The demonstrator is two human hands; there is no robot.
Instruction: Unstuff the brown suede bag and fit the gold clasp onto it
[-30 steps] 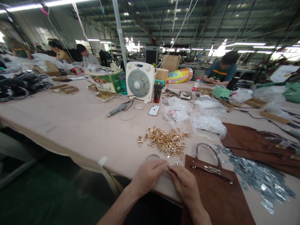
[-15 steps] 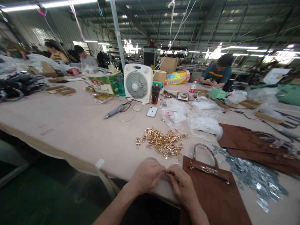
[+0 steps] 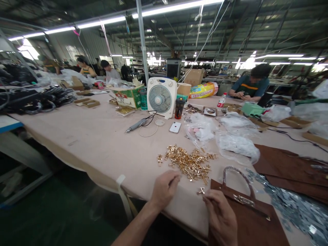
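Note:
My left hand (image 3: 165, 186) rests near the table's front edge with its fingers curled in a pinch, right at the near side of a pile of small gold metal fittings (image 3: 189, 162). What it pinches is too small to make out. My right hand (image 3: 221, 215) lies on the left edge of a brown bag (image 3: 251, 225) with a curved handle (image 3: 235, 174) and a gold clasp. Its fingers are closed, with one small gold fitting (image 3: 200, 191) at their tips.
A heap of silver metal plates (image 3: 297, 210) lies right of the bag, with brown leather pieces (image 3: 287, 167) behind it. Plastic bags (image 3: 235, 143), a white phone (image 3: 175, 127), an electric screwdriver (image 3: 135, 125) and a white fan (image 3: 162, 97) stand farther back. A person (image 3: 252, 85) works across the table.
My hands, joined together over a small part before, have come apart. The left has gone toward the gold pile and the right to the bag's edge. The view has shifted left.

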